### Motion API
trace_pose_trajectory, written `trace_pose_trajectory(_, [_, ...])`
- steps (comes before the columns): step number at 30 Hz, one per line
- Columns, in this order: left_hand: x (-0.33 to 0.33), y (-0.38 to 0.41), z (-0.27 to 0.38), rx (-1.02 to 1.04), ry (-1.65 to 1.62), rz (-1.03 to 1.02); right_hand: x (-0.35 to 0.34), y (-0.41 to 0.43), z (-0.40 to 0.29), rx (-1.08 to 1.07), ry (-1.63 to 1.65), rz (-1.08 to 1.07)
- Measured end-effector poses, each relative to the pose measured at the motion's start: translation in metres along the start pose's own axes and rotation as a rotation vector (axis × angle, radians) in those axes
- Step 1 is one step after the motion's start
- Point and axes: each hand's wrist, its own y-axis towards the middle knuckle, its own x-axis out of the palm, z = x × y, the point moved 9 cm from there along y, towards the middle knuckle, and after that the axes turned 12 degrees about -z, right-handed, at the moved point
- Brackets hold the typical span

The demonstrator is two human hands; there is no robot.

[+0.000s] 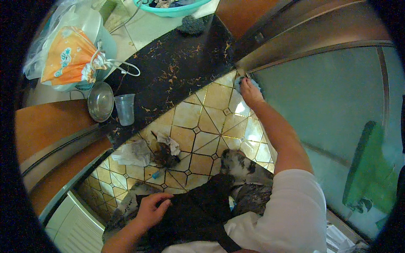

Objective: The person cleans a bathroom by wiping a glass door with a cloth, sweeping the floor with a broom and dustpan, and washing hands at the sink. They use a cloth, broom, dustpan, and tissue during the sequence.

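My right hand (pixel 250 90) presses a light-blue cloth (pixel 239 84) onto the tiled floor (pixel 218 95), at the corner where the dark stone threshold (pixel 171 69) meets the frame of a frosted glass panel (pixel 322 91). My left hand (pixel 155 207) rests over the black apron (pixel 190 208) on my lap, its fingers loosely curled and holding nothing. Between the threshold and my knees lie a crumpled white cloth or paper (pixel 134 153), a clump of dark hair-like debris (pixel 166 155) with a crumpled tissue (pixel 169 143), and a small blue object (pixel 156 174).
On the threshold stand a clear plastic cup (pixel 125 109), a round transparent dish or lid (pixel 100 101) and a dark grey scouring pad (pixel 191 25). Beyond are an orange drawstring bag (pixel 68 58) on a pale bin and a turquoise basin (pixel 171 12). Wooden door frames flank the threshold.
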Motion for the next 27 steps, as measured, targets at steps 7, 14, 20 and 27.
trace_pose_trajectory(7, [0.013, -0.017, -0.017, 0.025, 0.079, 0.022, -0.041, -0.092, -0.031, -0.286, -0.045, -0.255])
trace_pose_trajectory(14, [0.029, -0.027, -0.011, 0.028, 0.121, -0.011, 0.047, -0.197, -0.065, -0.092, 0.439, -0.091])
trace_pose_trajectory(20, [0.041, -0.039, -0.016, 0.021, 0.14, 0.048, -0.009, -0.201, -0.051, -0.09, 0.581, -0.509])
trace_pose_trajectory(27, [0.05, -0.019, -0.016, -0.017, 0.224, 0.075, -0.038, -0.145, -0.038, -0.07, -0.072, -0.132])
